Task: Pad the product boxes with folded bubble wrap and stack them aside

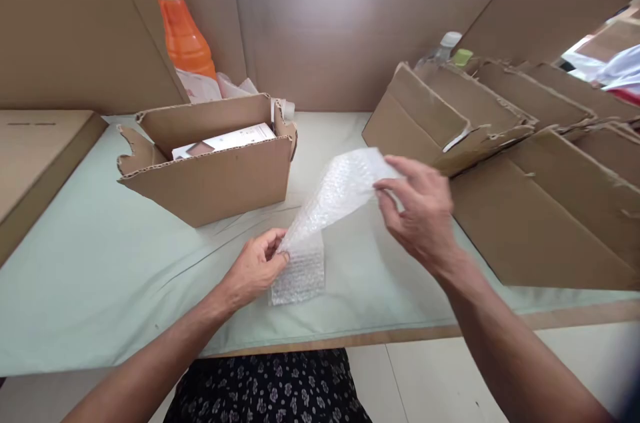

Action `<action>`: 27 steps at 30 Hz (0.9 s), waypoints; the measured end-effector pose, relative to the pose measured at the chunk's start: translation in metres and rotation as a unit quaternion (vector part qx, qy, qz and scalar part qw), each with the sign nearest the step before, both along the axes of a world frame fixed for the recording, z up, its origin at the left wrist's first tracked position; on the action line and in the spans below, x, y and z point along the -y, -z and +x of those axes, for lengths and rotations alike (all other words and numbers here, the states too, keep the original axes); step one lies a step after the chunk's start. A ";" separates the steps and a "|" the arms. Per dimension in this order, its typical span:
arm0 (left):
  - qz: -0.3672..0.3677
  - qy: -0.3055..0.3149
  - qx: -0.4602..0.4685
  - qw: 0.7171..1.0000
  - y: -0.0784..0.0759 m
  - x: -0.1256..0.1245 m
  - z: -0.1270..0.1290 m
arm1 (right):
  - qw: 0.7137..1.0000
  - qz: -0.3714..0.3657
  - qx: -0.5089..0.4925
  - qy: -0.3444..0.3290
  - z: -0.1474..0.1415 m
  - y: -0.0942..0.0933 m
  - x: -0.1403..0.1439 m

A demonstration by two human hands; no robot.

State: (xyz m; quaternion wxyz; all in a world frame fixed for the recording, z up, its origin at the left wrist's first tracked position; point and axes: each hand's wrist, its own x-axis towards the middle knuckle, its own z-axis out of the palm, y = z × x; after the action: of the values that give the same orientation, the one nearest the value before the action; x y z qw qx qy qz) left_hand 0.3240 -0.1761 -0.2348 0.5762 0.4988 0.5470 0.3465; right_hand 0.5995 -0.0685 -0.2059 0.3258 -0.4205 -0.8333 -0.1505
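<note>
Your left hand (pixel 257 266) pinches the bubble wrap strip (pixel 325 216) at its narrow middle, thumb and fingers closed on the plastic just above the tabletop. Your right hand (pixel 423 209) pinches the strip's far upper end, thumb and forefinger pressed on the edge, the other fingers loosely curled. The strip runs up and to the right between your 2 hands, raised off the surface. Its lower end hangs past your left hand and lies flat on the pale green table cover (pixel 100 256), near the front edge.

Behind your left hand sits an open cardboard box (pixel 215 176) with torn flaps. Inside it, a white carton with a brown patch (pixel 225 141) leans against the back wall. A small white cap-like item (pixel 287 109) shows at the box's right rear corner; what it is, cannot tell. Behind the box stands an orange bottle (pixel 183 29) with an orange cap, with white wrapped items (pixel 210 86) beside its base.

Right of your right hand, a stack of flattened cardboard pieces (pixel 525 163) leans in overlapping rows, close to your hand but not touching it. A clear bottle with a white cap (pixel 443 46) and a green cap (pixel 463 56) peek from behind the stack. A flat cardboard slab (pixel 35 156) lies at far left. Cardboard panels (pixel 350 16) wall the back. Dark floral fabric (pixel 270 386) shows at bottom centre, under the table edge.
</note>
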 end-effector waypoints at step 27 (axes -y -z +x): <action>-0.118 0.069 0.038 0.990 0.018 0.068 -0.002 | 0.933 -0.301 0.017 0.195 0.056 0.071 0.006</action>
State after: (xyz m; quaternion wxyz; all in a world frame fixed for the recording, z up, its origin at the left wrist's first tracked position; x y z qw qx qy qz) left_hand 0.3219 -0.2437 -0.2531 0.6742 0.4502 0.5257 0.2578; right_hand 0.6551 -0.0748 -0.2769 0.1342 -0.6505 -0.7465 0.0402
